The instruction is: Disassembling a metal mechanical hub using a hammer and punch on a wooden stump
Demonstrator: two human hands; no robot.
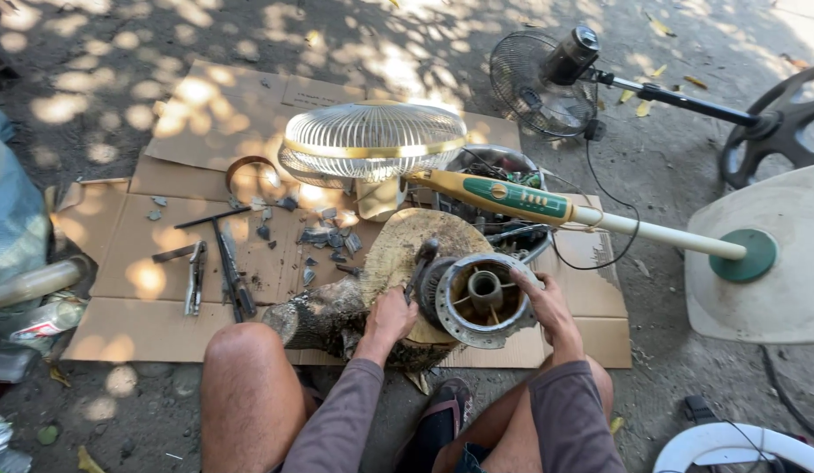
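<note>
A round metal fan motor housing (486,300) with a hollow hub lies on a wooden stump (405,254). My right hand (544,308) grips the housing's right rim. My left hand (391,317) is closed around the handle of a dark tool (422,264) whose head rests against the housing's left side. Both forearms wear grey sleeves. My bare knees frame the stump from below.
A cream and gold stand fan (376,144) lies on its side behind the stump, its pole (599,221) running right to a white base (766,263). Pliers (195,278), screwdrivers and broken grey pieces (324,238) lie on flattened cardboard (144,263). A second bare fan (547,79) lies beyond. A metal bowl (503,166) holds parts.
</note>
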